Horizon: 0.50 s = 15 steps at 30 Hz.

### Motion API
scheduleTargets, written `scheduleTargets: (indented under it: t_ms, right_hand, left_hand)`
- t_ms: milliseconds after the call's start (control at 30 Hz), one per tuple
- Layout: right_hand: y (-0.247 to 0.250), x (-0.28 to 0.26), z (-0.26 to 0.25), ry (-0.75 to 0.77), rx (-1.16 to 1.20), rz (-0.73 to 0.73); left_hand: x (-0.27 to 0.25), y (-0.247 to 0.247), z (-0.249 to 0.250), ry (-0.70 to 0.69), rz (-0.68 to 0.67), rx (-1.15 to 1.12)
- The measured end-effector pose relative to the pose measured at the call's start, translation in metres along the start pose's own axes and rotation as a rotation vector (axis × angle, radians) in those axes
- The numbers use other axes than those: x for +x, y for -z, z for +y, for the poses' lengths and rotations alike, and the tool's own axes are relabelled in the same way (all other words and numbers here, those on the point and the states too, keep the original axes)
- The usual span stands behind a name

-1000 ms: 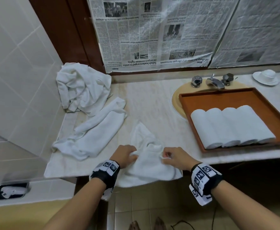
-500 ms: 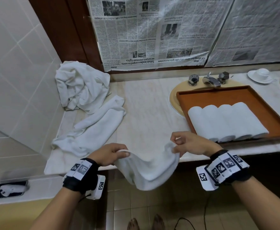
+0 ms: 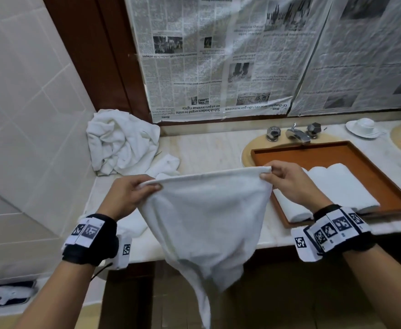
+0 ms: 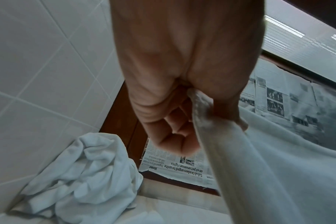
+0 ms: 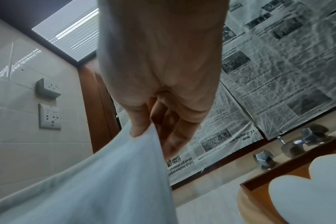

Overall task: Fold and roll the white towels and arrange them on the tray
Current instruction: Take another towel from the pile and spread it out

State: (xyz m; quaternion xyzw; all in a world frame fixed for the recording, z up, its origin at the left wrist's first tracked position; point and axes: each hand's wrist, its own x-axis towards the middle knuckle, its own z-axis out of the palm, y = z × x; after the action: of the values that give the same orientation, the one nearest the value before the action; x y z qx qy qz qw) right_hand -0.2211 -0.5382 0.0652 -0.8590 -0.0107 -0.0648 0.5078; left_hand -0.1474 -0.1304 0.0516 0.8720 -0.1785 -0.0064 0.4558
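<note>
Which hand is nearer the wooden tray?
Right. The right hand pinches the towel just over the tray's near-left part; the left hand holds the opposite corner, farther left over the counter.

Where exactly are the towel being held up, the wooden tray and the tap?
held towel [image 3: 204, 210], head view, middle of the hanging cloth
wooden tray [image 3: 332, 154], head view, bare floor near the back rim
tap [image 3: 298, 135], head view, chrome spout
</note>
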Motion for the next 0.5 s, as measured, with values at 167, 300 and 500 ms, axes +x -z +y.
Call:
scheduleTargets:
  t_ms: [167, 300, 500]
  right_hand:
    - [-0.012, 0.008, -0.002, 0.061, -0.184, 0.11]
    - [-0.014, 0.009, 0.002, 0.023, -0.165, 0.167]
    - [-0.023, 0.021, 0.016, -0.083, -0.03, 0.217]
  left_hand:
    - [0.006, 0.005, -0.001, -0.049, -0.072, 0.012]
    - [0.013, 0.01, -0.013, -0.045, -0.091, 0.027]
    - [0.039, 0.0, -0.02, -0.017, -0.056, 0.042]
